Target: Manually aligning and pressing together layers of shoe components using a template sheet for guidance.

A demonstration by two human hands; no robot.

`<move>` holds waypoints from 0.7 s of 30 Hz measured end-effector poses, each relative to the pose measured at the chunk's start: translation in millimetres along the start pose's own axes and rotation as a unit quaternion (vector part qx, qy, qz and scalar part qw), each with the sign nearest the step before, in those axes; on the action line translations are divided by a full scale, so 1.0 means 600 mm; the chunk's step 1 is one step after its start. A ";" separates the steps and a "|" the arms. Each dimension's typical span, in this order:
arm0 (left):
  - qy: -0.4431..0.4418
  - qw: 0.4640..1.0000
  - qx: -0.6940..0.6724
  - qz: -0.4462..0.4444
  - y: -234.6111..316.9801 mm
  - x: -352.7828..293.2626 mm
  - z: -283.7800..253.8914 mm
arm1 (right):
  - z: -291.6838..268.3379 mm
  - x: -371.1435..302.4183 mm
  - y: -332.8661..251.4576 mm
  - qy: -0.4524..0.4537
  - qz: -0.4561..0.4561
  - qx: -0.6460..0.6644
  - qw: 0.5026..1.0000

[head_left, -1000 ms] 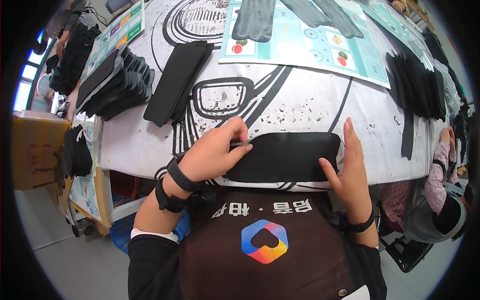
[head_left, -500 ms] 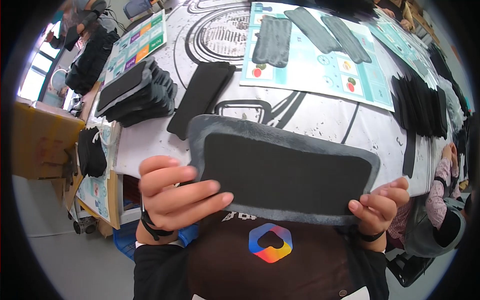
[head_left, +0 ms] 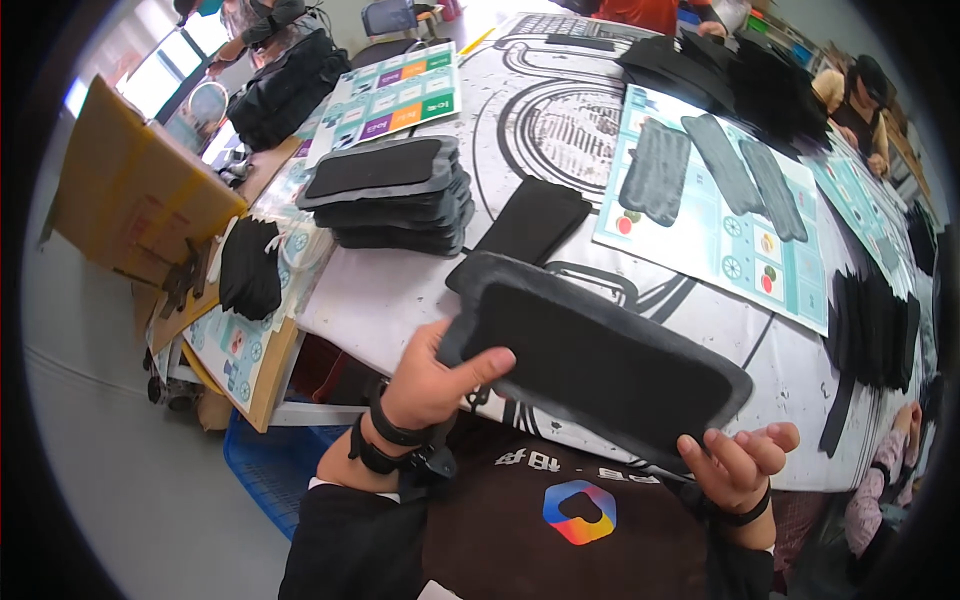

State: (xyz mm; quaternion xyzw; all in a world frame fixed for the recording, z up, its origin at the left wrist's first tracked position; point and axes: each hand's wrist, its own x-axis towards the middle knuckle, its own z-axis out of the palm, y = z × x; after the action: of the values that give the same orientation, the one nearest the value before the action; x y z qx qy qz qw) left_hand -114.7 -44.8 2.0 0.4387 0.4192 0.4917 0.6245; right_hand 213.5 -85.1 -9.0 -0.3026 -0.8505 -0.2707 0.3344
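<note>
Above the table's (head_left: 360, 300) near edge, the grey-rimmed black panel (head_left: 590, 360) slanted lengthwise from the left hand (head_left: 440, 380), gripping its left end, to the right hand (head_left: 735, 465), touching its lower right edge, grip unclear. A panel stack (head_left: 385, 170) stood by the table's left edge, nearer the left hand.

White characters (head_left: 541, 461) stand on the brown apron (head_left: 480, 530) at the near side, above a multicoloured hexagonal emblem (head_left: 557, 512). Light characters mark the coloured panels (head_left: 408, 116) of a sheet (head_left: 396, 92) at the far left. Red print (head_left: 160, 230) on the carton (head_left: 130, 180) at left is illegible.
</note>
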 end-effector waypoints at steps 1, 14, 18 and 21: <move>0.040 0.996 0.076 0.022 0.014 0.007 -0.002 | 0.004 0.000 0.001 -0.021 0.012 -0.016 1.000; 0.159 0.968 0.010 0.195 0.201 0.176 -0.348 | -0.023 -0.080 0.054 -0.021 0.140 -0.126 0.982; 0.248 0.960 0.089 0.092 0.168 0.207 -0.396 | -0.035 -0.097 0.063 -0.034 0.165 -0.149 0.974; 0.236 0.964 0.098 0.078 0.161 0.206 -0.408 | -0.034 -0.101 0.070 -0.035 0.175 -0.154 0.972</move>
State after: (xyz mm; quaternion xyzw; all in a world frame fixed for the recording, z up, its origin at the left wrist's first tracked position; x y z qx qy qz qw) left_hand -351.7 122.6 18.7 0.4011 0.5652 0.5848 0.4215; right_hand 287.1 -91.0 -29.8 -0.5041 -0.7435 -0.3250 0.2958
